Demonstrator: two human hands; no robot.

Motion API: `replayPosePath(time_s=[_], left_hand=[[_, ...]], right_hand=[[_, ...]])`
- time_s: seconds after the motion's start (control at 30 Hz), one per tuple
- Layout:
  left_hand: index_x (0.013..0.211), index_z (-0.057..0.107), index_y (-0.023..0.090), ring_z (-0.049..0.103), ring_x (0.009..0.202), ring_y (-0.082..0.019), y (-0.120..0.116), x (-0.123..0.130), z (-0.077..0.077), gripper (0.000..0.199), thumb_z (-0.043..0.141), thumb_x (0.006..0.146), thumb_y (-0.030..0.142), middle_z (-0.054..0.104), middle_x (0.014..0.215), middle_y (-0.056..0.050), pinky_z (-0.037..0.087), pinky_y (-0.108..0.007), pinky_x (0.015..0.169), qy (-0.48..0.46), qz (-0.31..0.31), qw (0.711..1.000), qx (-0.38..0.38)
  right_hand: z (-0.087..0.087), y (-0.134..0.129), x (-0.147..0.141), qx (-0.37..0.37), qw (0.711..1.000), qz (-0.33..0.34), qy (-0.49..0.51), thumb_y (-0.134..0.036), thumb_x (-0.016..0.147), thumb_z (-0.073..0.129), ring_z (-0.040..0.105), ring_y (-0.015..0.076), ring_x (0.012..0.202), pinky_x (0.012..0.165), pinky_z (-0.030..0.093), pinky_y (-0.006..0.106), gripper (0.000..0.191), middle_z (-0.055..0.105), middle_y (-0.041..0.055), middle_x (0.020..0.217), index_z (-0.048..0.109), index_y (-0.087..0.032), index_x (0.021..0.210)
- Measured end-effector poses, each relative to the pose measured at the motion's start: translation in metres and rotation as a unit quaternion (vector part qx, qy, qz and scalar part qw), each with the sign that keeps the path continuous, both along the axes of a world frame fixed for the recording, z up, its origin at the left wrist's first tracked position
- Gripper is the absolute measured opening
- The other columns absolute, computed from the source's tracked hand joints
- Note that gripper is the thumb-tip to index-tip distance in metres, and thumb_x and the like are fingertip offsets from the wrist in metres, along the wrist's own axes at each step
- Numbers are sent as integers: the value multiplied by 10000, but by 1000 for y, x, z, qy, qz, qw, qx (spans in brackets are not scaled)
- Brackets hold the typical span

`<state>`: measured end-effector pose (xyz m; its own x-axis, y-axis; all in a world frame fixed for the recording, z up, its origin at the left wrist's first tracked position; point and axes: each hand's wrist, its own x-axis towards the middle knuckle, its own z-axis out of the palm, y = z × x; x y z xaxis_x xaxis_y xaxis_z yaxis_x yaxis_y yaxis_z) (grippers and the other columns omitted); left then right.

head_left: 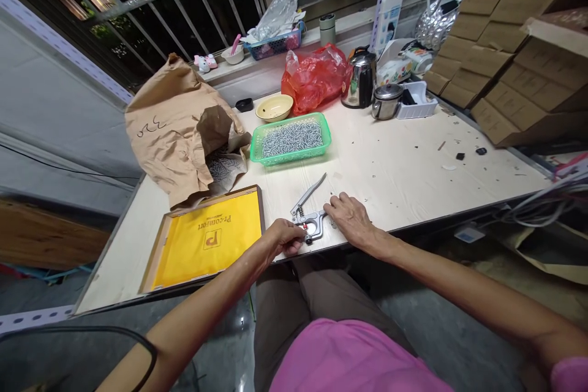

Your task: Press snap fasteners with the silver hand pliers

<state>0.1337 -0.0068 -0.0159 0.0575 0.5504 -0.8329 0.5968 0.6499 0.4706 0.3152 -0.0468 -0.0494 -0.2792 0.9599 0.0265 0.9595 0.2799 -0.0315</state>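
Metal snap-fastener pliers [316, 219] lie near the table's front edge, one handle pointing away from me and spread from the other. A spring and a small red part show by the jaws. My left hand [285, 236] is closed at the jaw end, thumb and forefinger pinched together there; what sits between the fingertips is hidden. Over the other handle my right hand [350, 218] is curled, its fingers closed round it. Just left of my left hand lies a yellow printed packet [184, 257] in a shallow cardboard tray [262, 211].
Behind the pliers stands a green basket [328, 135] full of small metal pieces. A brown paper bag [169, 128] spills similar pieces. Farther back are a yellow bowl [274, 108], red plastic bag [316, 79], kettle [361, 79] and lidded metal pot [386, 102]. Cardboard boxes [528, 67] stand right.
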Motion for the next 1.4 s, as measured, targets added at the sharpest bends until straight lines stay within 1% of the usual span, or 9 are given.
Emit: replayPosePath(time_s=[0.17, 0.43, 0.5, 0.63, 0.77, 0.9, 1.0, 1.3, 1.4], left_hand=[[526, 536, 130, 369, 302, -50, -9, 0, 4, 246, 707, 662, 243, 457, 335, 41, 246, -190, 382, -11, -29, 999, -5], [508, 474, 142, 363, 294, -48, -28, 8, -2, 259, 614, 724, 168, 431, 370, 54, 215, -189, 346, -25, 16, 999, 34], [527, 480, 142, 367, 289, -51, -29, 8, -5, 238, 604, 729, 162, 434, 375, 53, 205, -188, 339, -24, 23, 999, 40], [544, 479, 144, 353, 285, -47, -30, 10, -5, 218, 607, 719, 159, 431, 375, 59, 196, -181, 335, -22, 34, 998, 46], [537, 463, 149, 344, 287, -42, -30, 11, -1, 229, 609, 714, 158, 419, 369, 63, 197, -177, 337, -16, 36, 998, 39], [549, 477, 148, 346, 287, -42, -30, 12, 0, 221, 610, 724, 169, 419, 376, 67, 200, -180, 334, -18, 28, 999, 40], [553, 479, 149, 348, 288, -41, -30, 10, -1, 229, 622, 729, 182, 423, 380, 67, 208, -179, 331, -24, 25, 998, 45], [550, 467, 149, 370, 286, -40, -28, 9, -1, 263, 636, 738, 221, 448, 395, 62, 207, -176, 330, -28, 16, 999, 31], [555, 474, 148, 384, 294, -45, -28, 10, 1, 268, 662, 719, 247, 447, 391, 64, 223, -177, 336, -25, 12, 999, 30]], right_hand=[[3, -8, 0, -23, 1000, 5, -7, -113, 905, 390, 482, 251, 953, 670, 374, 328, 246, 601, 117, 1009, 608, -184, 995], [17, -11, 14, -90, 996, 16, 3, -123, 909, 364, 519, 234, 913, 607, 372, 293, 275, 586, 113, 990, 616, -189, 995], [22, -1, 19, -87, 996, 17, 19, -152, 924, 353, 519, 224, 897, 609, 364, 291, 288, 574, 104, 1011, 610, -204, 1044], [20, 33, 22, -10, 999, 44, 30, -138, 931, 339, 447, 245, 1020, 700, 352, 317, 333, 539, 108, 1136, 576, -227, 1147], [8, 69, 20, -8, 994, 108, 8, -193, 936, 404, 429, 235, 1003, 768, 305, 339, 239, 582, 105, 1055, 629, -194, 1020], [1, 84, 20, 28, 986, 162, -16, -195, 932, 436, 438, 210, 933, 780, 267, 347, 207, 617, 82, 921, 636, -158, 894], [0, 84, 21, 48, 985, 165, -11, -189, 927, 447, 435, 206, 925, 759, 259, 339, 193, 622, 73, 917, 634, -160, 886], [1, 70, 32, 10, 986, 164, 6, -152, 904, 448, 441, 209, 907, 710, 283, 321, 190, 613, 78, 910, 633, -151, 858], [6, 63, 40, -12, 985, 170, 29, -308, 880, 533, 444, 218, 912, 713, 308, 310, 193, 605, 80, 933, 636, -147, 899]])
